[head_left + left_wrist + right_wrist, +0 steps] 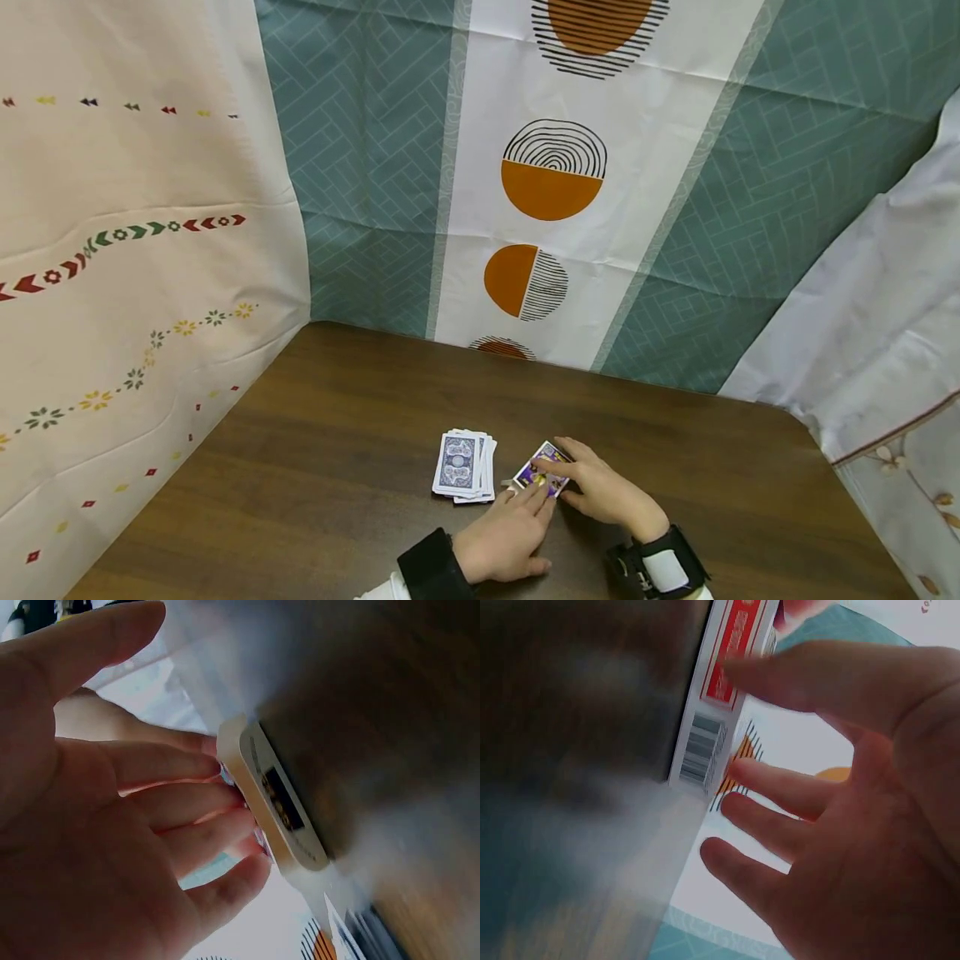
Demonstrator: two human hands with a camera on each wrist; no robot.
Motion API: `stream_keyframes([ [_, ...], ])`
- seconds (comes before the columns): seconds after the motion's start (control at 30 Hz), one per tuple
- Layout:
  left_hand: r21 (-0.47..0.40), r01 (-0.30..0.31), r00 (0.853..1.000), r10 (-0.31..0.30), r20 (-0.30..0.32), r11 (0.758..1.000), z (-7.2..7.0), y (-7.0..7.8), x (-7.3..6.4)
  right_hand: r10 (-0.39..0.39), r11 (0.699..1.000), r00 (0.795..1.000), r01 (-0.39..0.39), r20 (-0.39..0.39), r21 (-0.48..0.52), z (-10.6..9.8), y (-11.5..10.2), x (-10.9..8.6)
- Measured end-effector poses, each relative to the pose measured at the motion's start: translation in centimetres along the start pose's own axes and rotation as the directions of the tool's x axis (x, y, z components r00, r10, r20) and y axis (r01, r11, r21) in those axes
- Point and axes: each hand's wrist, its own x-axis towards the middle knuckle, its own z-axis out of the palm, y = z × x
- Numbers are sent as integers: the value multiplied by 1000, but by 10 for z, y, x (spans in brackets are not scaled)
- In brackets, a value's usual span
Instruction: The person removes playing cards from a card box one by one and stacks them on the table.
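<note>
A small card box [555,452] with a purple picture on top lies on the table. My left hand [506,529] reaches to its near left part, fingers fairly straight and tips touching it. In the left wrist view those fingertips meet a cream edge of the box [281,814] beside a printed panel. My right hand [603,492] holds the box from the right, one finger across its top and the thumb by its side. The right wrist view shows the thumb against the box [697,750], which bears a barcode and red label; the other fingers extend loosely.
A loose stack of playing cards [459,462], blue backs up, lies left of the box. The brown wooden table [315,467] is bordered by a patterned cloth [360,208] behind and white cloths at both sides.
</note>
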Motion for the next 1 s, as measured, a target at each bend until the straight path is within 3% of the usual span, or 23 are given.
stream_keyframes([
  [0.1, -1, 5, 1000, -5, 18, 1000, 2, 3, 1, 23, 998, 1000, -24, 16, 52, 1, -4, 2],
  [0.3, -56, -15, 998, 18, 53, 998, 5, 1, 3, 137, 975, 988, -148, 75, 168, 8, -8, 8],
  [0.47, -141, -34, 999, 37, 19, 989, 7, -3, 5, 136, 976, 991, -136, 12, 171, 12, -10, 8],
  [0.53, -163, -42, 999, 37, -34, 986, 6, -4, 6, 172, 971, 985, -171, 6, 169, 11, -15, 7],
  [0.6, -153, -43, 991, 24, -129, 987, 4, -5, 8, 215, 961, 976, -215, 18, 175, 10, -21, 7],
  [0.63, -130, -38, 981, 12, -192, 991, 3, -5, 9, 232, 956, 972, -233, 24, 179, 9, -23, 7],
  [0.7, -45, 5, 948, -19, -318, 999, 2, -6, 10, 243, 953, 970, -245, 30, 177, 7, -25, 7],
  [0.77, 21, 70, 926, -57, -374, 997, 2, -5, 11, 226, 959, 974, -227, 26, 170, 5, -22, 8],
  [0.8, 47, 99, 925, -74, -372, 994, 3, -4, 11, 210, 964, 977, -212, 26, 163, 5, -20, 8],
  [0.87, 88, 129, 942, -95, -321, 988, 4, -2, 10, 161, 976, 986, -165, 33, 145, 5, -14, 8],
  [0.93, 85, 126, 964, -102, -245, 988, 6, 0, 9, 106, 982, 993, -113, 56, 154, 6, -8, 7],
  [1.0, 57, 113, 977, -100, -187, 992, 7, 1, 8, 54, 983, 995, -67, 78, 169, 8, -3, 7],
])
